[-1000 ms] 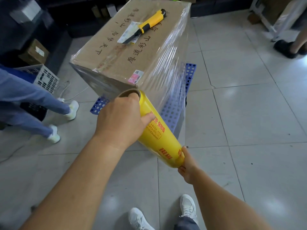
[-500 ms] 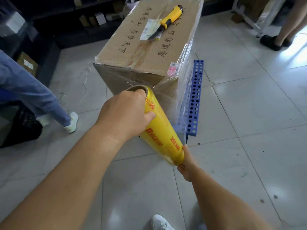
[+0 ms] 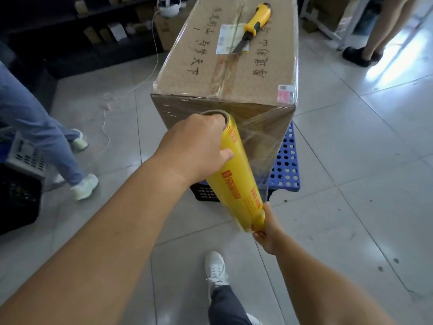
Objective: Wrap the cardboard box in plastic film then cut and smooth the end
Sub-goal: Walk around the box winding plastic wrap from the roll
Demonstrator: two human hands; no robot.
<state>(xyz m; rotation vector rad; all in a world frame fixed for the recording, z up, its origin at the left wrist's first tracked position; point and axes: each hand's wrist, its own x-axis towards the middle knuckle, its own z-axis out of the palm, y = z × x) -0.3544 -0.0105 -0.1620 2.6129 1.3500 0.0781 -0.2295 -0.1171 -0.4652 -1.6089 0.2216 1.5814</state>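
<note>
We hold the yellow film roll by its two ends: our left hand is clamped over the upper end, fingers curled on the cardboard core and thumb pressed on the wrapper, while our right hand pinches the lower end from beneath. The roll slants down toward us, just in front of the near face of the cardboard box, which stands on a blue perforated pallet and a dark crate on the tiled floor. A sheet of plastic film runs taut from the roll to the box's near right corner, and the right side looks already covered. The yellow-handled knife lies on top of the box, ready for the cut.

To lay this pass well, we judge that we should keep both ends gripped evenly so the film pays out flat, hold steady tension, bring the roll closer to upright so the sheet meets the face squarely, and walk it across toward the left edge, overlapping the layer beneath without bunching at the corner
</note>
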